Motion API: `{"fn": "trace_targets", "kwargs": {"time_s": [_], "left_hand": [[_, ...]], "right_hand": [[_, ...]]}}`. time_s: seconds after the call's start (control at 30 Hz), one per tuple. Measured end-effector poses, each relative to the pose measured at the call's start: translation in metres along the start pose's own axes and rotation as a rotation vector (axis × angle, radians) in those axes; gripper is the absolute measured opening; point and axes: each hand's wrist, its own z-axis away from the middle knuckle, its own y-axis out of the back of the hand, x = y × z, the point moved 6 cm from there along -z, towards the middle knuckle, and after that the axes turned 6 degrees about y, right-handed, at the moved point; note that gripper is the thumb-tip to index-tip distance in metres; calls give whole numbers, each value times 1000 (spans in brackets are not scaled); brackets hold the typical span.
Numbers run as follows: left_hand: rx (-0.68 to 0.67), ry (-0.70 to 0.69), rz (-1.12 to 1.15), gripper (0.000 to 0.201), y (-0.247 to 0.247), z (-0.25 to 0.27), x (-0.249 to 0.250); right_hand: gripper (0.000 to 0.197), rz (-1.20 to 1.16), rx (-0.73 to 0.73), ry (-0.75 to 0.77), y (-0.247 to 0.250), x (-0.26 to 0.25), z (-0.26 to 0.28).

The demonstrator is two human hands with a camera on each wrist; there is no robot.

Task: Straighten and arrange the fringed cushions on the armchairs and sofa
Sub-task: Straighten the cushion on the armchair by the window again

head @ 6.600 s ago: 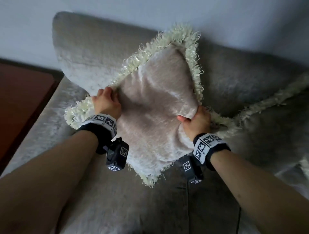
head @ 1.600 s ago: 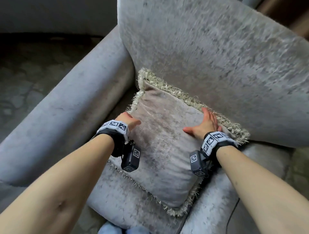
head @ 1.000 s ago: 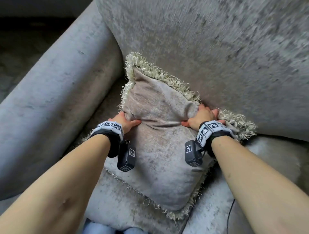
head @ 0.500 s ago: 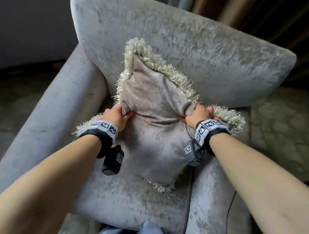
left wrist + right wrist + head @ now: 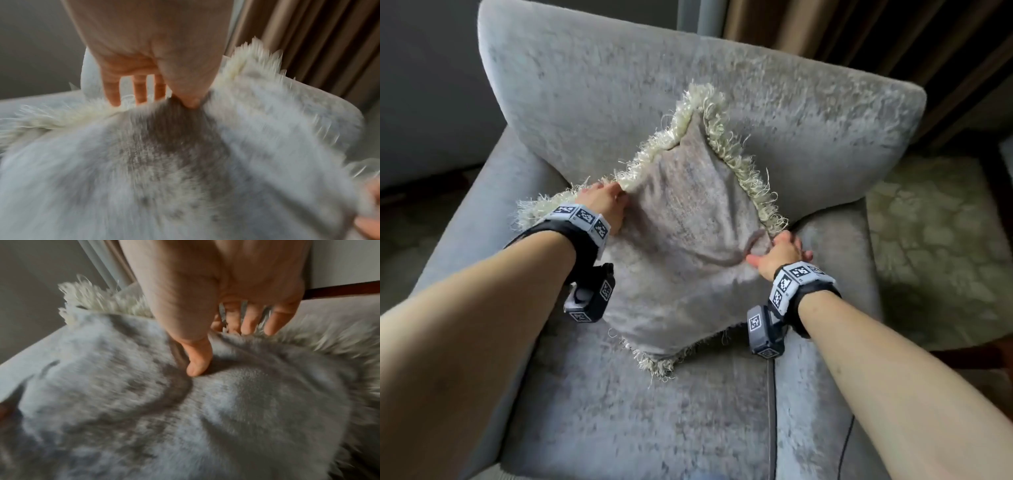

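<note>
A beige fringed cushion stands on one corner on the grey armchair's seat, its top corner leaning against the backrest. My left hand pinches the cushion's left edge by the fringe. My right hand pinches the right corner, where the fabric puckers. In the left wrist view the left hand has its thumb on the front of the cushion and its fingers behind the fringe. The right wrist view shows the right hand holding the cushion the same way.
The armchair's left armrest runs beside my left forearm. Brown curtains hang behind the backrest. A patterned carpet lies to the right. A thin dark cable trails over the seat's right front.
The cushion has been lifted from lying in the seat's left corner and turned onto one corner at the middle of the backrest. Both hands now grip farther apart, at its sides.
</note>
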Motion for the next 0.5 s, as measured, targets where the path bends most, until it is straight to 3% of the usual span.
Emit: {"fn": "trace_targets", "kwargs": {"time_s": [0.1,0.27,0.4,0.5], "left_hand": [[-60,-9,28,42,-12,2,11],[-66,32,8,42,-14,7,33],[-30,171,102,58,-15,-7,20],[-21,200,136,61,-19,-17,7]], "right_hand": [[64,-63,45,42,-10,8,-2],[79,-81,29,108,-16,-10,-9],[95,-109,71,163,-10,-26,-23],[108,-97,39,192,-14,-32,-35]]}}
